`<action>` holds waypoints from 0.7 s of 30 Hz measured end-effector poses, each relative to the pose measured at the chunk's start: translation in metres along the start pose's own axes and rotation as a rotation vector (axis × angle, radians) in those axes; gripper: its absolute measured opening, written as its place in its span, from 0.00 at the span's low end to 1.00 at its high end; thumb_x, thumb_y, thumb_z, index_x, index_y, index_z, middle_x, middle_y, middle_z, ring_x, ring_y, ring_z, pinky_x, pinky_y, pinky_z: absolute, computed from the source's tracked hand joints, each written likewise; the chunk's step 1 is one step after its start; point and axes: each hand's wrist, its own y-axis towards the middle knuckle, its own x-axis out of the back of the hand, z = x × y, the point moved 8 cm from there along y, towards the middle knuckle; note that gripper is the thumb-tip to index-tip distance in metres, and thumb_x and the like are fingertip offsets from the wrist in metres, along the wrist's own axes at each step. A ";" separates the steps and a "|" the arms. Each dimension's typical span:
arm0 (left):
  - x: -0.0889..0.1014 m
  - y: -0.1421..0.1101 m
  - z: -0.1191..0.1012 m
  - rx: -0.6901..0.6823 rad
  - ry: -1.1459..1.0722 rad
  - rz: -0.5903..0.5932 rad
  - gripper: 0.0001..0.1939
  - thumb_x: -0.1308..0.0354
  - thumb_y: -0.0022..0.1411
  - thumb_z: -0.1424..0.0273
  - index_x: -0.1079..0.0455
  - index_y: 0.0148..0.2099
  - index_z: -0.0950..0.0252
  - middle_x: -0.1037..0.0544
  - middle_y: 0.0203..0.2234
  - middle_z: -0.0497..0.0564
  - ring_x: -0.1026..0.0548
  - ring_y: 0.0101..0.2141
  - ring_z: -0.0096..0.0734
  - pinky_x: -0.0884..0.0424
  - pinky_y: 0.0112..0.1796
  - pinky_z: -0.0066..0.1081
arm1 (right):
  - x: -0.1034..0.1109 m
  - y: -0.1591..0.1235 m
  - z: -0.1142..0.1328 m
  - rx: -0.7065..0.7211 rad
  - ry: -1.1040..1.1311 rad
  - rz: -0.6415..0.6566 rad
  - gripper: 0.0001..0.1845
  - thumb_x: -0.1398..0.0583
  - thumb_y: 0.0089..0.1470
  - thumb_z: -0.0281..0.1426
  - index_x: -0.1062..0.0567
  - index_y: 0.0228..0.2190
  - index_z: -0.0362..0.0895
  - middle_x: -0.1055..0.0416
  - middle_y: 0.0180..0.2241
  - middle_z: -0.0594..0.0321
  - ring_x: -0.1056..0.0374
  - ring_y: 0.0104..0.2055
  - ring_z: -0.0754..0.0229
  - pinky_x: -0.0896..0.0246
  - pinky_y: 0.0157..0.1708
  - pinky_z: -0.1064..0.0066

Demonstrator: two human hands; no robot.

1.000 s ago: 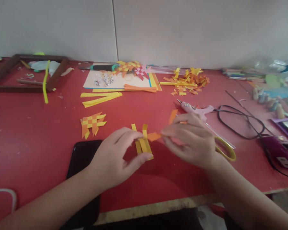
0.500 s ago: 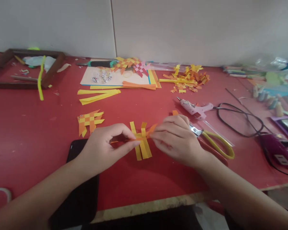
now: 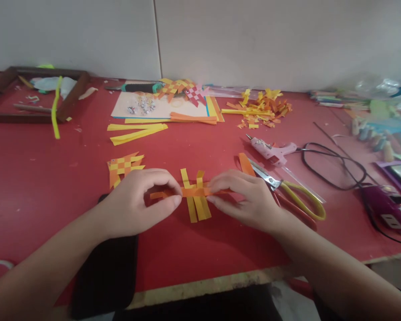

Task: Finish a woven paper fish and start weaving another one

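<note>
An orange paper strip (image 3: 192,192) runs sideways across several yellow paper strips (image 3: 200,209) at the front middle of the table. My left hand (image 3: 147,200) pinches the orange strip near its left part, and a short orange end shows beyond the fingers. On the other side, my right hand (image 3: 243,198) has thumb and fingers closed on the strip's right part. Behind my left hand lies a woven yellow and orange paper fish (image 3: 123,165), partly hidden. Scissors (image 3: 272,181) with yellow and red handles lie just past my right hand, beside a loose orange strip (image 3: 246,164).
A pink glue gun (image 3: 274,150) with a black cord (image 3: 337,187) lies at right. A black phone (image 3: 110,272) is under my left forearm. Yellow strips (image 3: 137,133), paper scraps (image 3: 267,109), a white sheet (image 3: 177,109) and a brown frame (image 3: 20,119) lie farther back.
The orange strip now lies flatter across the yellow strips. My left hand has shifted slightly left, and my right hand has lowered, uncovering the scissor blades and the loose orange strip.
</note>
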 end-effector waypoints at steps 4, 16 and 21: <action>0.003 0.001 0.009 0.061 0.179 -0.074 0.18 0.47 0.64 0.62 0.29 0.25 0.64 0.25 0.20 0.47 0.30 0.22 0.26 0.40 0.24 0.27 | -0.009 0.000 -0.002 -0.003 0.027 0.060 0.02 0.38 0.58 0.27 0.25 0.33 0.44 0.23 0.32 0.62 0.26 0.36 0.63 0.29 0.37 0.72; -0.005 -0.001 0.016 0.139 0.192 -0.023 0.18 0.41 0.60 0.58 0.32 0.23 0.64 0.30 0.16 0.44 0.36 0.19 0.23 0.45 0.20 0.25 | -0.008 0.002 -0.012 -0.124 -0.086 0.110 0.06 0.38 0.57 0.30 0.23 0.39 0.45 0.23 0.40 0.58 0.26 0.44 0.59 0.29 0.45 0.66; -0.012 -0.001 0.020 0.171 0.019 0.109 0.16 0.39 0.58 0.57 0.29 0.25 0.63 0.26 0.19 0.44 0.33 0.20 0.23 0.40 0.21 0.23 | 0.088 -0.013 -0.070 -0.301 -0.384 -0.198 0.09 0.40 0.57 0.28 0.21 0.39 0.47 0.20 0.37 0.60 0.25 0.35 0.59 0.32 0.35 0.65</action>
